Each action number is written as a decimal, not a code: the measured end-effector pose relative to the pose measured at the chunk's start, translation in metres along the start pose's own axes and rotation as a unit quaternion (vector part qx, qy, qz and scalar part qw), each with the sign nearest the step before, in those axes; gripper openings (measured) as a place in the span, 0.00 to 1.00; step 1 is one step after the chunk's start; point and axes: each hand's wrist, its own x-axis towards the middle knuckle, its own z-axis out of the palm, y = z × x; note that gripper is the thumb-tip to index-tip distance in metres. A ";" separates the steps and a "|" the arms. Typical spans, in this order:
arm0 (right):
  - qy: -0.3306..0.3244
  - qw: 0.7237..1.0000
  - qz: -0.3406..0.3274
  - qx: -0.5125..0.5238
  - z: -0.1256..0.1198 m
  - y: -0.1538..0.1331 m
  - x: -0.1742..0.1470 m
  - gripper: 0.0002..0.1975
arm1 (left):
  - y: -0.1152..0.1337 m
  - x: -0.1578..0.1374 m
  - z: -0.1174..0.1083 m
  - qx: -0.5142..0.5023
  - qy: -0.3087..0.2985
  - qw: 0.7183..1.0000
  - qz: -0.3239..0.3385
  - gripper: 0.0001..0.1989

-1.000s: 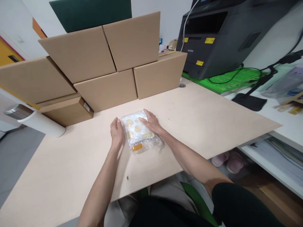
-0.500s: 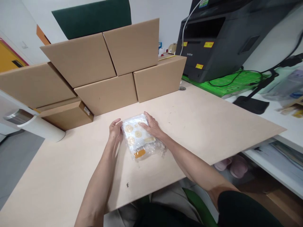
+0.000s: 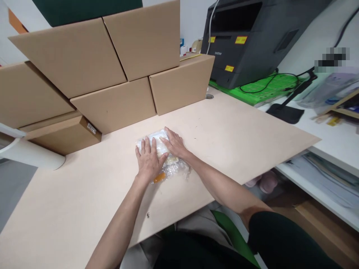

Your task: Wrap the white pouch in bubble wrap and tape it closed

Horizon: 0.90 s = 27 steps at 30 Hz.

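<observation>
A flat package in clear bubble wrap (image 3: 172,160) lies on the table, pale with yellowish round spots and an orange patch at its near end. Across its left part my left hand (image 3: 148,160) rests palm down, open, with fingers spread over the wrap. My right hand (image 3: 176,145) lies along the right side, its fingers stretched toward the far corner and its thumb apart on top. Both hands hide much of the package's surface. Loose wrap bunches at the near right end.
Cardboard boxes (image 3: 114,106) are stacked along the back of the light wooden table (image 3: 224,138). A white cylinder (image 3: 45,155) stands at the left edge. Behind the right side are a dark printer (image 3: 227,56) and a black stand (image 3: 284,113) on a white surface.
My left hand has moved from the package's left edge onto its top and spread flat. My right hand stays at the right side. The view has shifted, with the scene moving left and up.
</observation>
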 end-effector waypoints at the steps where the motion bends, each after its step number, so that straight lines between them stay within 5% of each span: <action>1: 0.001 1.000 -0.001 -0.001 0.000 -0.001 0.000 0.34 | 0.000 -0.002 0.003 0.011 0.001 1.000 0.002 0.40; 6: -0.008 1.000 0.005 -0.004 -0.001 -0.002 0.000 0.34 | -0.001 -0.006 0.009 0.047 0.046 0.996 0.056 0.31; 14: 0.015 0.998 0.044 0.041 0.006 0.002 0.005 0.37 | 0.002 -0.009 0.009 0.051 0.031 0.996 0.063 0.34; 19: 0.086 0.992 0.049 0.085 0.006 0.000 0.001 0.28 | 0.011 -0.016 0.015 0.053 0.059 0.993 0.082 0.44; 24: 0.116 0.990 0.050 0.060 0.004 -0.004 -0.001 0.22 | 0.013 -0.019 0.012 0.040 0.068 0.993 0.090 0.42; 27: 0.104 0.980 0.077 0.151 -0.005 0.001 0.004 0.19 | 0.018 -0.026 0.001 0.006 0.057 0.995 0.077 0.39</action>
